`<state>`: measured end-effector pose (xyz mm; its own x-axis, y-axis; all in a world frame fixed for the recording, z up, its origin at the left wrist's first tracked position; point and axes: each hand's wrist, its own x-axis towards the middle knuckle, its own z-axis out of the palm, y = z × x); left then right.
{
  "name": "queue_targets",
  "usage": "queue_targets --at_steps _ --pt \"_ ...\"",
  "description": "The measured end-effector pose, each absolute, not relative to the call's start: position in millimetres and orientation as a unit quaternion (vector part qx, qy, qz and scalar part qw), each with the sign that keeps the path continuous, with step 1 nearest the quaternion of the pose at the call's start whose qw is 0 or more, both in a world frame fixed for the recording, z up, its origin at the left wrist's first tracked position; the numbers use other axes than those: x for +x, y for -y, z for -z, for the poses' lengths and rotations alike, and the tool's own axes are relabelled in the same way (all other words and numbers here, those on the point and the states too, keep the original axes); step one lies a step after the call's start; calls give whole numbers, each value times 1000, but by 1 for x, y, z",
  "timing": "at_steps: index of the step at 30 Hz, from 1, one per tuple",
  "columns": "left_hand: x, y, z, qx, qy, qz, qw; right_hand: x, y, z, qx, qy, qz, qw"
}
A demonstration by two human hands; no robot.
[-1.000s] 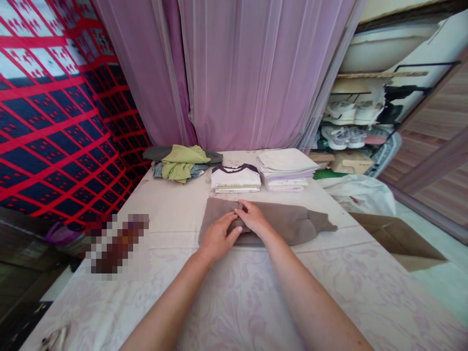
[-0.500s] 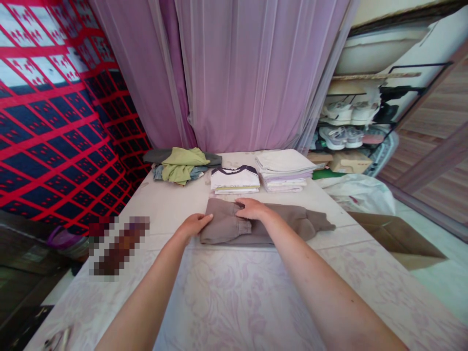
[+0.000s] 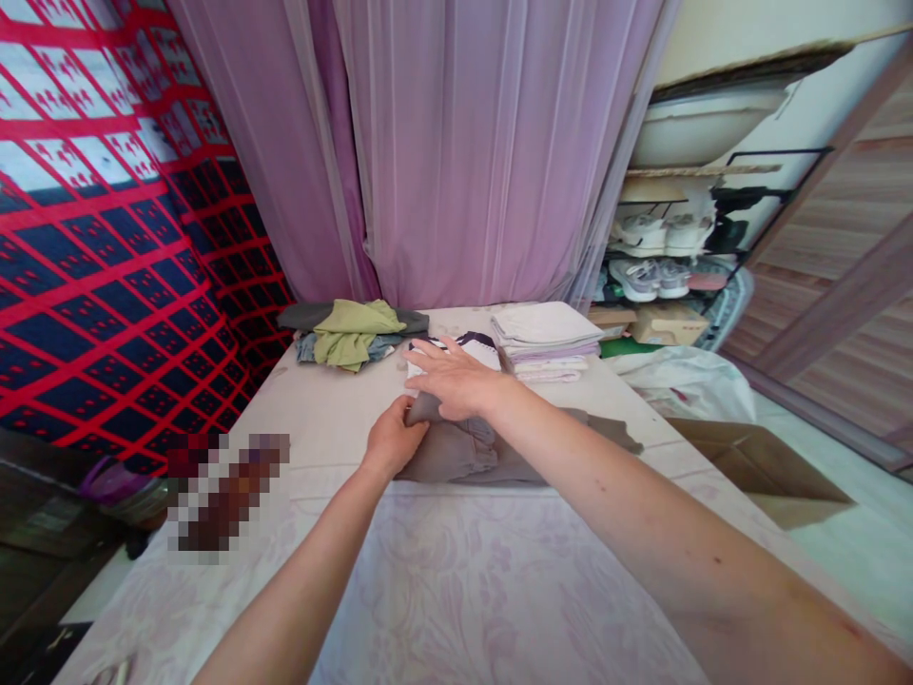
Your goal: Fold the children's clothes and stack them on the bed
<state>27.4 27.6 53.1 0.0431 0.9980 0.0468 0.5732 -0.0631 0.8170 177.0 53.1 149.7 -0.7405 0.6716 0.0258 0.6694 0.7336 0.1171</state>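
Note:
A brown folded garment [image 3: 492, 449] lies across the middle of a table with a pale flowered cloth [image 3: 456, 571]. My left hand [image 3: 392, 442] grips the garment's left end, fingers curled round the fabric. My right hand [image 3: 453, 381] lies over the same end from above, fingers stretched toward the left and pressing on the cloth. Just behind my right hand sits a folded white shirt with a dark collar [image 3: 475, 344].
At the table's far edge lie a loose heap of green, grey and denim clothes [image 3: 349, 333] and a stack of folded white linen [image 3: 546, 338]. Pink curtains [image 3: 471, 152] hang behind. A shoe rack [image 3: 663, 257], a white bag [image 3: 677, 376] and a cardboard box [image 3: 756, 457] stand at right.
My left hand has moved from the table beside the garment onto its left end and closed on it. My right hand has shifted left over that end.

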Motion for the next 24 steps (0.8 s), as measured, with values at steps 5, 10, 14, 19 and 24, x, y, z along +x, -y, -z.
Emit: queue_targets --at_steps 5,10,14,19,24 --pt "31 -24 -77 690 -569 -355 273 164 -46 -193 360 -915 -113 143" --pt "13 -19 -87 582 -502 -501 398 178 -50 -236 437 -885 -138 81" --pt "5 -2 -56 446 -457 -548 540 187 -57 -268 489 -856 -168 -7" --pt "28 10 -12 379 -436 -512 635 185 -57 -299 546 -812 -161 -129" --pt "39 0 -11 244 -434 -558 664 193 -52 -336 580 -751 -150 -279"
